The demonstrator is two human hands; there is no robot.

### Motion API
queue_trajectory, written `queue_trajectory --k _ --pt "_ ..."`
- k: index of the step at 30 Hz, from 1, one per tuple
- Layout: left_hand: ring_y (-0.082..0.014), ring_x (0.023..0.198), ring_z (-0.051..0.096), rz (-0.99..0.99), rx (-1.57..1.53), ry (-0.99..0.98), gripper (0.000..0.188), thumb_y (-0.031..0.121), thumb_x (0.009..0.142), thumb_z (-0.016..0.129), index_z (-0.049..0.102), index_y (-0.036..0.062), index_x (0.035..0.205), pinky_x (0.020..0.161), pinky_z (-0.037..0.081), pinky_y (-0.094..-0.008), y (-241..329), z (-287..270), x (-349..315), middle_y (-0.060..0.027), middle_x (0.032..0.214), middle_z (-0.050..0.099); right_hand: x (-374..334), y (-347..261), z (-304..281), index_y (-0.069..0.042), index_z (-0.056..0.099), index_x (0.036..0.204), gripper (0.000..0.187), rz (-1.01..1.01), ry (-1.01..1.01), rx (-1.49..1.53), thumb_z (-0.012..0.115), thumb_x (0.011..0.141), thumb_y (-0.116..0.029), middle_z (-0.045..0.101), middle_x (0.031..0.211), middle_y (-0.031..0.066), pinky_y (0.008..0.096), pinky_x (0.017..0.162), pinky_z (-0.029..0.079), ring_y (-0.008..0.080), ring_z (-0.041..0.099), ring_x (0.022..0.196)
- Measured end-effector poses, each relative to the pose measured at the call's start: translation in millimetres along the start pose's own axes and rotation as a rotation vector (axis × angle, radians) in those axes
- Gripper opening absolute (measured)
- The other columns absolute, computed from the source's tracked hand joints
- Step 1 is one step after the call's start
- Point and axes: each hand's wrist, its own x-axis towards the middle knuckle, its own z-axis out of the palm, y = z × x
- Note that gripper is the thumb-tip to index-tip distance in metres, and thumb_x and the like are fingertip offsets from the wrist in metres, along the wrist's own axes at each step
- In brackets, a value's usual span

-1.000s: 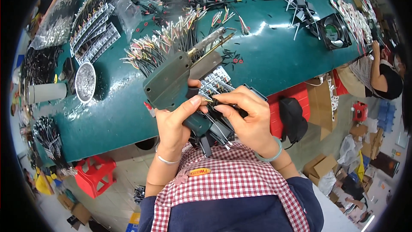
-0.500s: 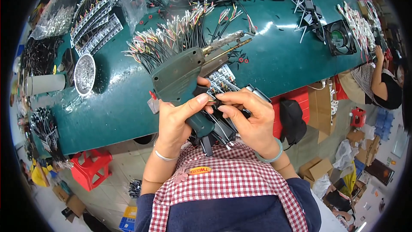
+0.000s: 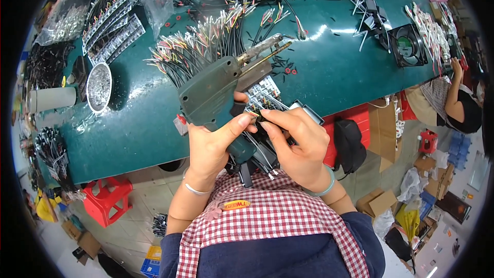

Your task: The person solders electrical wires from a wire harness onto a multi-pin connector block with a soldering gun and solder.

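Observation:
Above the table's front edge, my left hand [image 3: 206, 146] is wrapped round the grip of a dark green soldering gun [image 3: 208, 90], its tip pointing up and to the right. The left thumb and a finger also pinch a thin wire end [image 3: 254, 115] with a yellowish part. Close against it, my right hand [image 3: 306, 146] is closed, thumb and index finger pinching at the same wires; the exact grip is partly hidden. Grey and black wires [image 3: 265, 152] hang below the fingers toward the apron. Just behind lie small white circuit boards [image 3: 267, 87] with wires on them.
A large bundle of stripped black cables [image 3: 206, 46] spreads beyond the gun. To the left stand a white cup [image 3: 99, 88] and board strips [image 3: 116, 41]. Black housings [image 3: 370, 7] and a fan [image 3: 407, 45] lie at right. Red stools [image 3: 109, 201] stand below; another person [image 3: 455, 98] sits at far right.
The soldering gun has shifted slightly left, its tip a little higher. My right fingertips have moved slightly against the wire ends, which both hands still pinch close together.

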Motion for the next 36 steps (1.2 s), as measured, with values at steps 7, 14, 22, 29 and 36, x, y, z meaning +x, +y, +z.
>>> queue_trajectory --k 7,14,22,29,36 --pt "-0.0185 0.077 0.068 -0.020 0.009 -0.017 0.039 -0.003 0.080 0.072 0.057 -0.0032 0.116 0.069 0.057 -0.0294 1.2 -0.2 2.6 -0.0119 0.108 0.064 1.7 5.0 -4.5 -0.001 0.068 0.102 0.030 0.016 -0.022 0.090 0.073 0.074 0.010 0.064 0.077 0.0086 0.0247 0.051 0.043 0.0138 0.057 0.062" --pt "-0.0180 0.077 0.067 -0.033 0.018 0.001 0.040 -0.004 0.079 0.072 0.057 -0.0038 0.116 0.069 0.057 -0.0293 1.3 0.4 6.7 -0.0121 0.108 0.064 3.5 6.7 -4.7 -0.003 0.069 0.103 0.029 0.011 -0.058 0.027 0.071 0.076 0.007 0.063 0.076 0.0088 0.0296 0.050 0.047 0.0191 0.062 0.059" --pt "-0.0160 0.076 0.065 -0.030 0.122 0.010 0.043 -0.006 0.078 0.072 0.056 -0.0041 0.118 0.067 0.055 -0.0286 -3.5 -0.8 6.2 -0.0115 0.109 0.063 2.7 7.5 -0.3 -0.001 0.067 0.104 0.031 -0.107 0.000 -0.071 0.072 0.074 0.008 0.060 0.072 0.0080 0.0309 0.047 0.044 0.0191 0.058 0.055" --pt "-0.0152 0.075 0.064 -0.071 0.062 -0.029 0.045 -0.008 0.077 0.071 0.055 -0.0040 0.119 0.066 0.054 -0.0279 0.2 -1.4 11.3 -0.0118 0.107 0.063 5.2 8.3 -8.2 0.000 0.068 0.103 0.030 -0.034 -0.051 -0.020 0.072 0.074 0.008 0.062 0.075 0.0093 0.0302 0.049 0.046 0.0189 0.060 0.058" --pt "-0.0140 0.073 0.061 -0.097 0.081 -0.128 0.045 -0.009 0.077 0.067 0.053 -0.0061 0.120 0.067 0.051 -0.0271 8.3 -5.6 8.4 -0.0114 0.096 0.064 6.6 13.0 -12.9 0.000 0.069 0.100 0.032 0.005 -0.145 0.180 0.076 0.070 0.009 0.065 0.075 0.0094 0.0253 0.049 0.044 0.0147 0.060 0.058"
